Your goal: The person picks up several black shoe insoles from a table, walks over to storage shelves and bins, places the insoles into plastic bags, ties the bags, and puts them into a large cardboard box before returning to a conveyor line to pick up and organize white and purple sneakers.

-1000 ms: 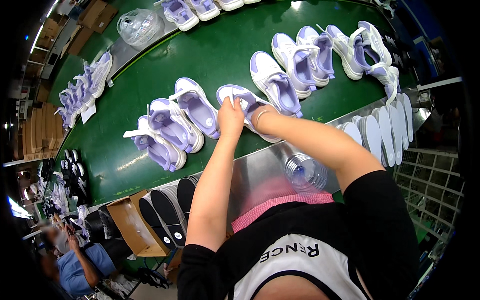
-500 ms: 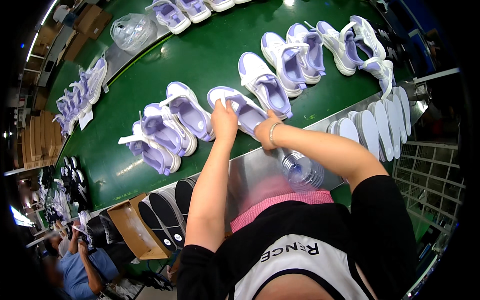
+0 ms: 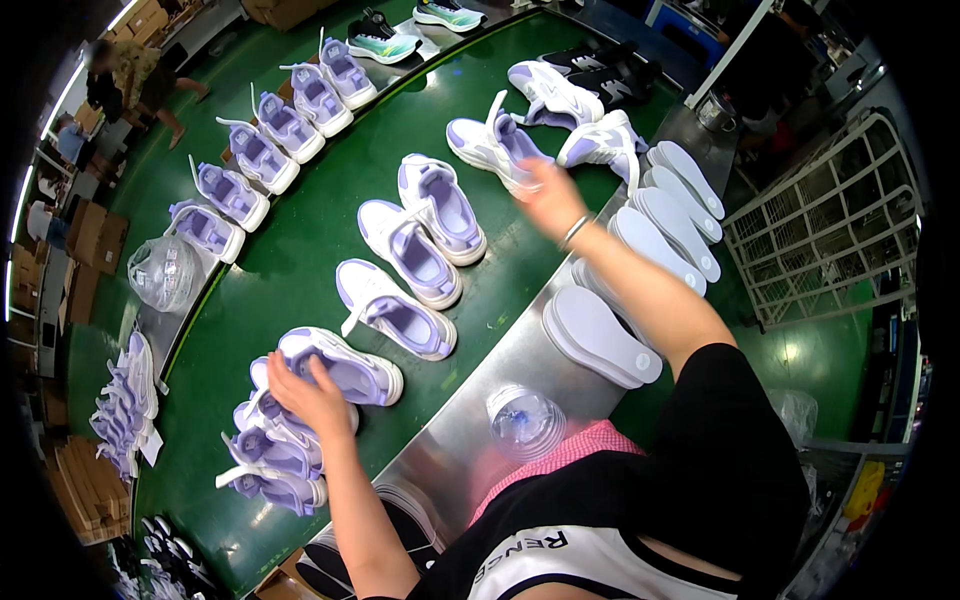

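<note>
My left hand (image 3: 308, 395), fingers stretched apart, lies against a white and lilac sneaker (image 3: 355, 375) at the near end of a close group of such sneakers. Beyond it, several more sneakers (image 3: 395, 315) stand side by side with their toes to the far left. On the right, my right hand (image 3: 552, 205) is smeared by motion at the heel of another sneaker (image 3: 480, 145) with its white strap raised. Whether its fingers grip that heel cannot be made out. Two sneakers, one of them tilted (image 3: 605, 145), lie just past this hand.
Pale insoles (image 3: 600, 340) are stacked along the metal ledge (image 3: 455, 440), with a clear plastic bottle (image 3: 525, 420) nearby. Dark insoles (image 3: 400, 520) lie nearer me. Across the green table stand more sneakers (image 3: 265, 160) and a plastic bag (image 3: 165, 272). A wire cart (image 3: 830, 225) is at right.
My view has turned to the right. Both hands have left the sneaker they held between them: the left is at the sneakers on the left, the right at one farther right.
</note>
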Demonstrator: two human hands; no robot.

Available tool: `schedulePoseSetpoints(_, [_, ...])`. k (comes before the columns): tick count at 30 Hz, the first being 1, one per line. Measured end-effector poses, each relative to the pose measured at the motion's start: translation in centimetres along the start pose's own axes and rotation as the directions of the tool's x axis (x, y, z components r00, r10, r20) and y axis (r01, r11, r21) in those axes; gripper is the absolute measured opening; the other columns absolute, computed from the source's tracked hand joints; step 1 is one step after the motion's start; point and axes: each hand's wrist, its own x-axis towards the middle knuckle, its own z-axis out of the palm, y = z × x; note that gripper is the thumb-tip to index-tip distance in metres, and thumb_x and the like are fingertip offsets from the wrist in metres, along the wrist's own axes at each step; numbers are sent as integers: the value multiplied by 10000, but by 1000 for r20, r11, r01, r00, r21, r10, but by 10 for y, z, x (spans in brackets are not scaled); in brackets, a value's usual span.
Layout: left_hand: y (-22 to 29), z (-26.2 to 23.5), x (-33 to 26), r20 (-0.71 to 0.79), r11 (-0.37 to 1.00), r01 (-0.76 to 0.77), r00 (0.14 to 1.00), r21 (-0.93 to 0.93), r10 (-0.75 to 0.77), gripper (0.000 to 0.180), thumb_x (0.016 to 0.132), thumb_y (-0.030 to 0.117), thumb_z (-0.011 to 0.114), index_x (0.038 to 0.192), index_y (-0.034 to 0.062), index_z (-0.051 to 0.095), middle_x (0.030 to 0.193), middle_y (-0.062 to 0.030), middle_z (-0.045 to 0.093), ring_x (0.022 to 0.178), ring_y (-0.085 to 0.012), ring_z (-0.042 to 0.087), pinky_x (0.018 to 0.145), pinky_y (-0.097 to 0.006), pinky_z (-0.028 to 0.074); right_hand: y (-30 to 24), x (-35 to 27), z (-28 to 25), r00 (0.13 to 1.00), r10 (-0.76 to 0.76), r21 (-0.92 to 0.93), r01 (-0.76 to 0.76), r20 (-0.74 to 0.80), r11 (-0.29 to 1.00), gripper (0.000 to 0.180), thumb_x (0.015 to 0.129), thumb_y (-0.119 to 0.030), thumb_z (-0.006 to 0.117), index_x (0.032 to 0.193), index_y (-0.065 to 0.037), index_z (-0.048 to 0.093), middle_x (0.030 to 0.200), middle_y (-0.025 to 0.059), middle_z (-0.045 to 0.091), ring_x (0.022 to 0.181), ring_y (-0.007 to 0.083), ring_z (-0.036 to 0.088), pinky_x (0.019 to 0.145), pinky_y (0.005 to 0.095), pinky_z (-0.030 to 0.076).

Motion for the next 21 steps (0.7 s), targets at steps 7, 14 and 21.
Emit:
schedulePoseSetpoints(7, [67, 43, -55, 455, 892, 262, 887, -368, -73, 606, 752, 160, 564, 1204, -69, 232, 1219, -248, 298, 1137, -369, 300, 957, -407, 237, 202, 77, -78, 610, 528, -169, -734, -591, 658, 508, 640, -209, 554, 1117, -57, 475, 1060, 190, 535, 1001, 349, 498, 877, 379, 380])
schedulePoseSetpoints(14, [60, 86, -73, 564, 765, 483, 803, -427, -192, 633, 737, 82, 497, 1230, -93, 141, 1235, -282, 236, 1162, -397, 251, 988, -410, 196, 255, 102, -78, 786, 564, 77, -565, -252, 822, 532, 574, -118, 659, 1054, 20, 475, 918, 140, 564, 817, 261, 552, 757, 332, 443])
schedulePoseSetpoints(21, [53, 83, -64, 621, 780, 539, 740, -318, -258, 682, 708, 87, 511, 1222, -147, 129, 1233, -329, 233, 1164, -420, 248, 996, -390, 190, 120, 183, -68, 761, 563, 681, -599, 322, 420, 537, 755, -352, 586, 1158, -46, 406, 989, 128, 556, 891, 243, 546, 733, 385, 438])
